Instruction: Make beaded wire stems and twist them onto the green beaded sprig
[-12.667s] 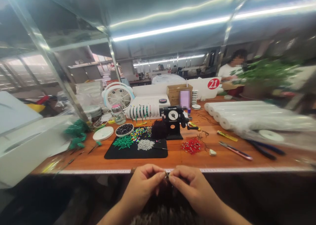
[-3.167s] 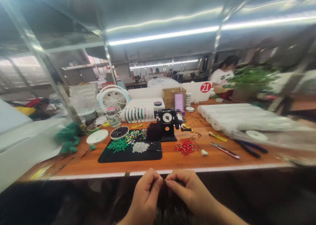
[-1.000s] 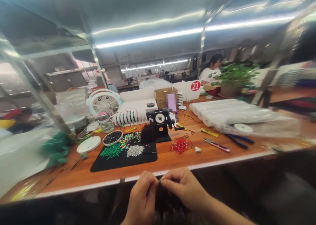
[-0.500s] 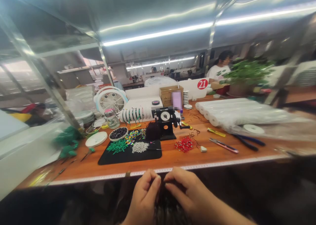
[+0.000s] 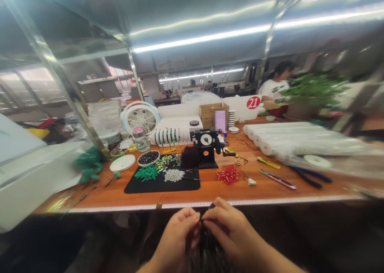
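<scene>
Low in the middle, just in front of the table edge, my left hand (image 5: 179, 234) is closed in a pinch with thumb against forefinger. Its fingertips almost meet those of my right hand (image 5: 230, 226), also closed in a pinch. Something small and dark sits at the fingertips, too small to name; a dark tip pokes up by the right forefinger. Dark strands (image 5: 207, 245) show below and between the hands, blurred against the dark background. Beyond the edge, a black mat (image 5: 144, 187) carries green tube-like pieces (image 5: 146, 172), silvery beads (image 5: 174, 175) and multicoloured beads (image 5: 164, 163).
Behind the mat stand a black hand-crank device (image 5: 207, 149), white spools (image 5: 168, 136) and a bowl of dark beads (image 5: 149, 158). Red beads (image 5: 228, 175), tweezers (image 5: 277, 179) and pliers (image 5: 309, 177) lie right, before plastic-wrapped rolls (image 5: 288, 139). A person (image 5: 274, 85) sits beyond.
My right fingertips have closed in toward my left, and a dark tip now shows above the right hand. The view has turned slightly, so the table appears further right.
</scene>
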The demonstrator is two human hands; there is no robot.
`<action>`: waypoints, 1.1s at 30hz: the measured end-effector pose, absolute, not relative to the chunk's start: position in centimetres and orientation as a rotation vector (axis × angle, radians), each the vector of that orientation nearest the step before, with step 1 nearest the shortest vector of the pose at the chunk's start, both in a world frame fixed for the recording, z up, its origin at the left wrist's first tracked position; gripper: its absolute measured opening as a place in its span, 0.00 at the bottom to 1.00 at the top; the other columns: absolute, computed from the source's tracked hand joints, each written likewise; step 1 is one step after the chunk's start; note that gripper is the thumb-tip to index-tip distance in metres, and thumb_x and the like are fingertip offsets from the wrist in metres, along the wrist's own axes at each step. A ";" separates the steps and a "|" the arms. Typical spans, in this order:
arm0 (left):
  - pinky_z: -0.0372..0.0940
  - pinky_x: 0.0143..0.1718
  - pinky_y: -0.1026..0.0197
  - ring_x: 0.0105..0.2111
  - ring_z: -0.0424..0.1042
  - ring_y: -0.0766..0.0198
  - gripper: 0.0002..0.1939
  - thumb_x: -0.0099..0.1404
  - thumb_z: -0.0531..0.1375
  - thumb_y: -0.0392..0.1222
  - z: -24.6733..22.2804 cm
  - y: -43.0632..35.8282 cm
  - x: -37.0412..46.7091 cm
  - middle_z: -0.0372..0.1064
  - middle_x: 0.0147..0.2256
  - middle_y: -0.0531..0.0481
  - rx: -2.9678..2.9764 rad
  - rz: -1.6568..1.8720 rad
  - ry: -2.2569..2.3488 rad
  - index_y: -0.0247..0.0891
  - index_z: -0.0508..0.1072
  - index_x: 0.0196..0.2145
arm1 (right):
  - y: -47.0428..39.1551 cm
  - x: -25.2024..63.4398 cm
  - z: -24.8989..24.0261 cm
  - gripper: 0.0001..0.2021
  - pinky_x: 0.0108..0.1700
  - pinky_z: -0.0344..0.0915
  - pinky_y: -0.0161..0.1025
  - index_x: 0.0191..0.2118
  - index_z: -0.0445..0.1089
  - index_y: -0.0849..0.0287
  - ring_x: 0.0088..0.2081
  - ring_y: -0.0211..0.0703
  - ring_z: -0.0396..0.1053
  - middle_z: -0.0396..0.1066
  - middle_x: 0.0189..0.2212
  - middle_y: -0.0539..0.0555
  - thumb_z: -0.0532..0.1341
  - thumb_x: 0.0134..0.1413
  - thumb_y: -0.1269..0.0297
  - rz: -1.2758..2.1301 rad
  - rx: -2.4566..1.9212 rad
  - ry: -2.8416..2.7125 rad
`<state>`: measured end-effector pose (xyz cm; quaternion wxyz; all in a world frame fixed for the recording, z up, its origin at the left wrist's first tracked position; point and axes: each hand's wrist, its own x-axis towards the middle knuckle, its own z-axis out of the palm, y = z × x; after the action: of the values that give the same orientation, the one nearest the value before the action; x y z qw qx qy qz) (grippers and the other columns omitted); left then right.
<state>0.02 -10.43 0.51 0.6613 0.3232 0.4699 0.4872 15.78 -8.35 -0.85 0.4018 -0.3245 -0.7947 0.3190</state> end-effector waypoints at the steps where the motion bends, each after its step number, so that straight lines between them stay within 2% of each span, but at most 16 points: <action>1: 0.45 0.18 0.69 0.17 0.50 0.74 0.14 0.49 0.63 0.42 0.6 -10.5 0.0 0.54 0.16 0.58 0.743 1.102 1.060 0.36 0.60 0.19 | -8.4 15.8 -0.8 0.08 0.38 0.62 0.34 0.33 0.70 0.57 0.35 0.41 0.66 0.68 0.31 0.53 0.54 0.59 0.69 0.810 -0.826 -2.008; 9: 0.40 0.19 0.68 0.17 0.45 0.74 0.17 0.52 0.64 0.47 -0.2 -10.7 -0.1 0.49 0.16 0.61 0.833 1.095 1.042 0.37 0.59 0.22 | -8.7 15.7 -0.6 0.08 0.30 0.60 0.32 0.29 0.71 0.60 0.27 0.37 0.66 0.69 0.25 0.51 0.56 0.55 0.67 0.946 -0.914 -1.903; 14: 0.43 0.20 0.67 0.19 0.45 0.72 0.17 0.56 0.61 0.51 -0.4 -10.9 0.1 0.48 0.18 0.60 1.036 1.130 1.123 0.38 0.60 0.23 | -8.3 15.4 -0.9 0.08 0.28 0.60 0.31 0.25 0.75 0.61 0.24 0.38 0.66 0.72 0.21 0.51 0.60 0.50 0.66 1.106 -0.935 -1.728; 18: 0.46 0.20 0.67 0.20 0.47 0.71 0.16 0.58 0.59 0.50 -0.3 -10.9 0.0 0.50 0.19 0.58 1.226 1.164 1.205 0.37 0.61 0.23 | -8.0 15.3 -0.9 0.08 0.29 0.61 0.32 0.26 0.76 0.60 0.25 0.39 0.67 0.73 0.22 0.51 0.61 0.49 0.65 1.210 -0.948 -1.666; 24: 0.51 0.23 0.66 0.22 0.52 0.69 0.14 0.63 0.55 0.47 -0.1 -10.8 -0.3 0.53 0.21 0.56 1.505 1.164 1.295 0.38 0.61 0.23 | -8.1 15.9 -0.6 0.08 0.36 0.63 0.35 0.32 0.74 0.60 0.31 0.42 0.68 0.73 0.29 0.53 0.59 0.53 0.63 1.204 -0.939 -1.754; 28: 0.53 0.25 0.66 0.23 0.54 0.67 0.14 0.65 0.52 0.45 0.1 -10.8 -0.3 0.55 0.22 0.55 1.701 1.183 1.327 0.38 0.60 0.23 | -8.0 16.1 -0.6 0.10 0.32 0.61 0.35 0.28 0.71 0.62 0.29 0.41 0.65 0.70 0.25 0.52 0.58 0.53 0.61 1.197 -0.966 -1.753; 33: 0.54 0.26 0.66 0.24 0.57 0.67 0.13 0.66 0.50 0.41 -0.7 -10.8 -0.5 0.56 0.24 0.54 1.897 1.221 1.303 0.39 0.61 0.24 | -7.8 15.8 -0.7 0.09 0.29 0.59 0.33 0.25 0.72 0.63 0.25 0.38 0.63 0.69 0.21 0.51 0.60 0.50 0.63 1.277 -0.968 -1.679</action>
<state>-0.49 -10.78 -0.71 0.2651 0.7022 0.4822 0.4519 15.81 -7.80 -0.68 0.3987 -0.3824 -0.6634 0.5046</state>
